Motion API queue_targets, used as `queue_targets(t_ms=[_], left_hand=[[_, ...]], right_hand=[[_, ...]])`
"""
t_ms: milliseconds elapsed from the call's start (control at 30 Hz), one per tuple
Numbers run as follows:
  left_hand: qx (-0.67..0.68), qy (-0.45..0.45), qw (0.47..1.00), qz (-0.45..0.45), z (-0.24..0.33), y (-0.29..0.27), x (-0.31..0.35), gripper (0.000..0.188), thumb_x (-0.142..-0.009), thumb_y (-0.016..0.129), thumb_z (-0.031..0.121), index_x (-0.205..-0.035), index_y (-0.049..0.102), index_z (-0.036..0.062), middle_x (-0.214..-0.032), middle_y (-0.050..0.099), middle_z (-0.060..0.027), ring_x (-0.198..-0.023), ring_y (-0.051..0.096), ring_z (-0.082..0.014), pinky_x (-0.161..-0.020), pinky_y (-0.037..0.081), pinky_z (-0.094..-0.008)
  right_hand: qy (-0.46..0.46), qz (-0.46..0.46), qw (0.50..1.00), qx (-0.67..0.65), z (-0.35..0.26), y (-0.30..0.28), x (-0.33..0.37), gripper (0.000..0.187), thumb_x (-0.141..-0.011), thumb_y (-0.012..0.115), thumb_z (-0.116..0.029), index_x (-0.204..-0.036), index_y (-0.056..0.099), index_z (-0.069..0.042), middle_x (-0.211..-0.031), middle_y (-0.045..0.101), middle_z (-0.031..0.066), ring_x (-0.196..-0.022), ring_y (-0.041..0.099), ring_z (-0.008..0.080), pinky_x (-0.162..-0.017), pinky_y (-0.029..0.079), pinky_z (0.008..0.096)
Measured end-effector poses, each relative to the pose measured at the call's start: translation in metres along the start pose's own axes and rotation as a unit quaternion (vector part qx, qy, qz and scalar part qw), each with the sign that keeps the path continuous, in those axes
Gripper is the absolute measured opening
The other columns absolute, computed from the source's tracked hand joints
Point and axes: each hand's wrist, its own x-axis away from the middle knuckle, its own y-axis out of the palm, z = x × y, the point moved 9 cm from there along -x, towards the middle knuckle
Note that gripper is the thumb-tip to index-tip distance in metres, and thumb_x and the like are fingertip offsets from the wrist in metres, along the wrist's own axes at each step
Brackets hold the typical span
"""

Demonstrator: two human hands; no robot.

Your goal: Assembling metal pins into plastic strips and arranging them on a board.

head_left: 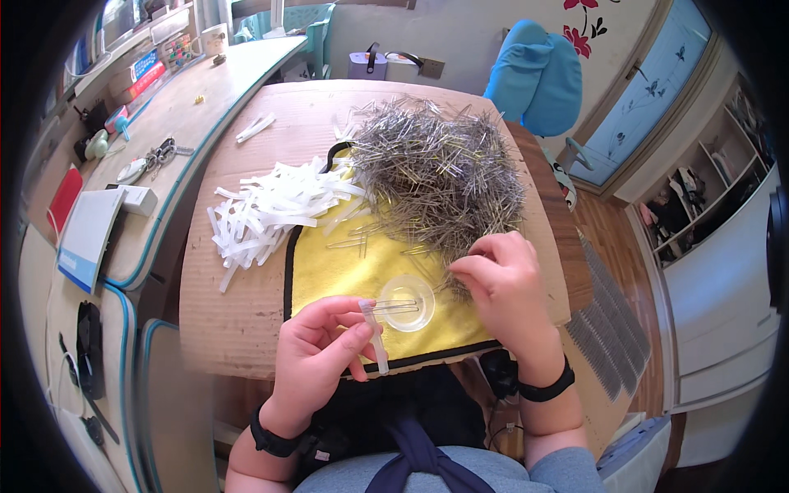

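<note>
My left hand [325, 341] is closed on a narrow white plastic strip [377, 345], held upright between thumb and fingers. A thin U-shaped metal pin [399, 306] sticks out sideways from the strip's upper end, over a small clear round dish [408, 322]. At the near edge of a big tangled heap of metal pins [440, 164], my right hand [505, 283] has its thumb and fingertips pinched together. Pins show just below those fingertips, but what they grip is hidden. Left of the heap lies a loose pile of white strips [275, 205].
A yellow cloth with black edging [329, 263] lies under the dish, on a cardboard sheet [238, 329]. A few strips [256, 127] lie apart at the far left. A desk [222, 90] with small items stands left, a blue-covered chair [538, 78] at the back right.
</note>
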Motion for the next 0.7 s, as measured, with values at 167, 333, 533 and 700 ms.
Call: queue_targets(t_ms=[167, 333, 533, 700], left_hand=[[0.002, 0.006, 1.0, -0.004, 0.002, 0.002, 0.001, 0.023, -0.081, 0.055, 0.003, -0.103, 0.053, -0.0017, -0.079, 0.06, -0.0107, -0.061, 0.059, -0.0118, -0.043, 0.046, -0.0176], [-0.006, 0.008, 1.0, 0.006, 0.002, 0.0, 0.002, 0.023, -0.081, 0.054, 0.002, -0.103, 0.053, -0.0023, -0.079, 0.06, -0.0095, -0.06, 0.059, -0.0113, -0.042, 0.045, -0.0173], [-0.004, 0.007, 1.0, 0.008, 0.001, 0.0, 0.002, 0.022, -0.08, 0.054, 0.001, -0.102, 0.053, -0.0035, -0.079, 0.06, -0.009, -0.061, 0.059, -0.0114, -0.042, 0.045, -0.017], [-0.004, 0.009, 1.0, 0.016, 0.001, -0.002, 0.006, 0.023, -0.08, 0.054, 0.0, -0.102, 0.052, -0.0043, -0.082, 0.059, -0.0095, -0.062, 0.06, -0.0118, -0.042, 0.045, -0.0172]], right_hand=[[0.009, 0.007, 1.0, -0.026, 0.003, -0.001, 0.003, 0.014, -0.064, 0.054, -0.009, -0.075, 0.063, -0.009, -0.079, 0.051, 0.0049, -0.079, 0.048, 0.0211, -0.07, 0.04, 0.0317], [-0.058, -0.031, 0.997, 0.043, -0.005, 0.005, 0.0, 0.013, -0.063, 0.053, -0.008, -0.074, 0.061, -0.007, -0.086, 0.053, 0.0062, -0.081, 0.049, 0.0216, -0.071, 0.04, 0.0322], [0.058, 0.064, 0.991, -0.1, 0.021, -0.012, 0.02, 0.015, -0.066, 0.057, 0.004, -0.078, 0.06, -0.004, -0.079, 0.057, 0.0078, -0.076, 0.053, 0.0262, -0.068, 0.043, 0.0346], [0.193, 0.089, 0.957, -0.197, 0.044, -0.018, 0.047, 0.014, -0.075, 0.057, 0.003, -0.089, 0.059, -0.001, -0.077, 0.06, 0.0085, -0.068, 0.058, 0.0171, -0.06, 0.046, 0.0272]])
